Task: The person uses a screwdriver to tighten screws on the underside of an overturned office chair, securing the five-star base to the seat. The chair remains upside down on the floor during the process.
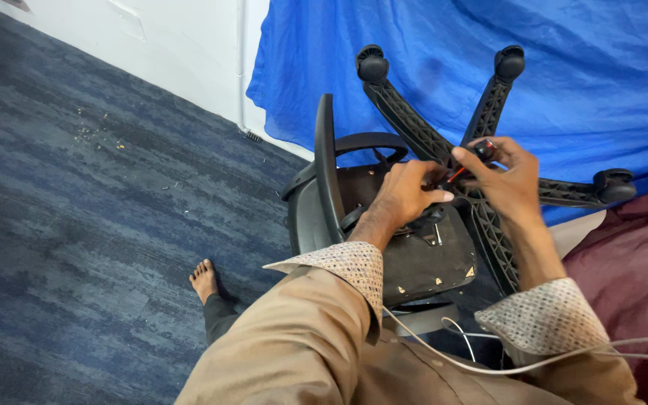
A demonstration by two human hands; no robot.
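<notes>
Right hand (508,180) pinches a small red-and-black tool (474,161) (partly hidden); at its 9 o'clock, left hand (406,191) grips the overturned black chair's (414,255) underside mechanism.

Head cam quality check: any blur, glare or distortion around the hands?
Head view: even, soft light, no glare; left hand and right hand fairly sharp on the overturned chair base; wide-angle tilt skews the wall line; small red-and-black tool too small to make out.

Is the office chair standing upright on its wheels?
No, the chair lies tipped over, its star base and castors raised against the blue cloth.
</notes>
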